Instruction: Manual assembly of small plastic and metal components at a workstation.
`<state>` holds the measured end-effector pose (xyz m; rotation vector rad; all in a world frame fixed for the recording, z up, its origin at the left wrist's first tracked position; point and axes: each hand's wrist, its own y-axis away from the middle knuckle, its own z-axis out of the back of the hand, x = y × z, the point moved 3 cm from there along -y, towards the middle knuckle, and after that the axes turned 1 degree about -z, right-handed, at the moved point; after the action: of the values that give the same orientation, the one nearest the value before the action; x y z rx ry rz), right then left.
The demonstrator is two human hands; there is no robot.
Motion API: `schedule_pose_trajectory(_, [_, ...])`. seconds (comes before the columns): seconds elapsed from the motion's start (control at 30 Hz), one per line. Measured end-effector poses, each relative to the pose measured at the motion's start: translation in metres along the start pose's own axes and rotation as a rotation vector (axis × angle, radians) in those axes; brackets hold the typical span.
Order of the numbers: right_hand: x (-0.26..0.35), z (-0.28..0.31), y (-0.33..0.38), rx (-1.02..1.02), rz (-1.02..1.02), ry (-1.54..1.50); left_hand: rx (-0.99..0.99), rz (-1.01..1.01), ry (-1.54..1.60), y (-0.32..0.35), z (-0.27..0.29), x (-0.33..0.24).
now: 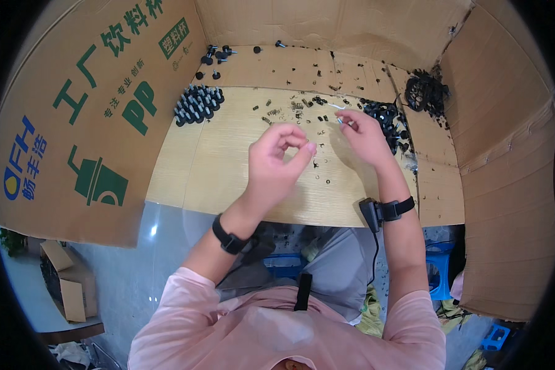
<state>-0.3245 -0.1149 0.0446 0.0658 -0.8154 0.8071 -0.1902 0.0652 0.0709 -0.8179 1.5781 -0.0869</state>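
My left hand [277,159] is raised above the near middle of the board, fingers curled and the thumb meeting the index finger. Whatever it pinches, if anything, is too small to make out. Farther right, my right hand [362,137] is closed around a slim pale tool [337,106], whose white end pokes out past the fingertips; the rest is hidden in the grip. Beyond both hands lie several small coil springs [297,106] and scattered little black clips and rings. A heap of black parts [385,117] sits just beside my right hand.
Black round-headed studs [197,105] stand in a tight group at the board's left, with loose studs [219,55] behind. A tangled black pile [425,92] lies at the far right. Tall cardboard walls [92,123] enclose the left, back and right. A blue stool [438,271] stands below.
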Motion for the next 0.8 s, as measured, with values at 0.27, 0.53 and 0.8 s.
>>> schedule_pose_trajectory(0.27, [0.011,-0.024,-0.021,0.019,0.051,-1.115,0.118,0.28,0.048,-0.049,0.013,0.079])
schedule_pose_trajectory(0.53, [-0.012,-0.052,-0.029,-0.072,0.062,-1.101,0.292,0.351,0.215,-0.068,0.013,0.112])
schedule_pose_trajectory(0.8, [-0.013,-0.057,-0.033,-0.029,-0.088,-1.056,0.285,0.311,0.08,-0.084,0.028,0.115])
